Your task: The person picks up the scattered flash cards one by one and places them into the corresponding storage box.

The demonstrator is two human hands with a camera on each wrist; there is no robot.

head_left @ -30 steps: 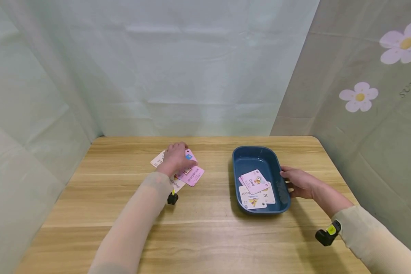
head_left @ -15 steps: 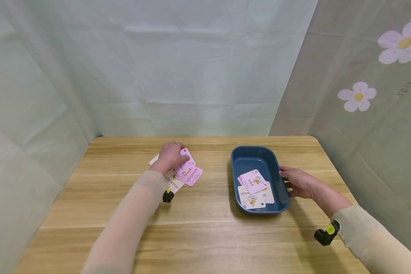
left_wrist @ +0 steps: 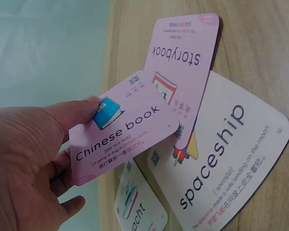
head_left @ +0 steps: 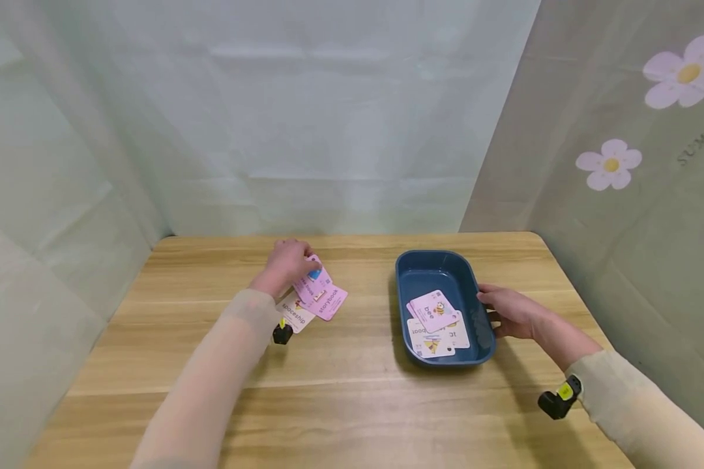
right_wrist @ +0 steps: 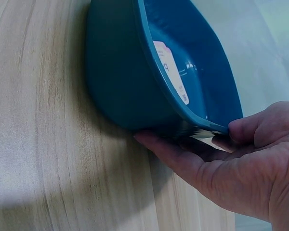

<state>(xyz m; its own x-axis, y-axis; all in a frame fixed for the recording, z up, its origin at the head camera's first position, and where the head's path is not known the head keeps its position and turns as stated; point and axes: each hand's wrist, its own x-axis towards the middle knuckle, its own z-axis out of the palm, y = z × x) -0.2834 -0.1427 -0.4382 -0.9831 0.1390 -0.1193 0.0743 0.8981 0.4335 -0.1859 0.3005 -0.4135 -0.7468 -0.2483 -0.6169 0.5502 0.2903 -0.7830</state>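
Observation:
My left hand (head_left: 287,266) pinches a pink "Chinese book" card (left_wrist: 123,127) between thumb and fingers, tilted above the other cards. Below it lie a pink "storybook" card (left_wrist: 183,57) and a white "spaceship" card (left_wrist: 226,149), overlapping each other. A white yacht card (left_wrist: 140,197), partly hidden, shows beneath the held one in the left wrist view. At the right, my right hand (head_left: 510,312) holds the side of a deep blue tray (head_left: 403,273), one fingertip at its rim and the thumb against the outer wall. Inside the tray, a pink "bee" card (head_left: 433,311) overlaps white cards (head_left: 431,344).
The wooden table (head_left: 352,404) ends at a back edge against a pale hanging curtain (head_left: 328,130). A flowered curtain (head_left: 633,228) rises along the right side. Small black cameras sit at both wrists.
My left hand has lifted the "Chinese book" card off the pile, moving slightly left and turning it, so more of the "spaceship" card shows. The right hand stays at the tray.

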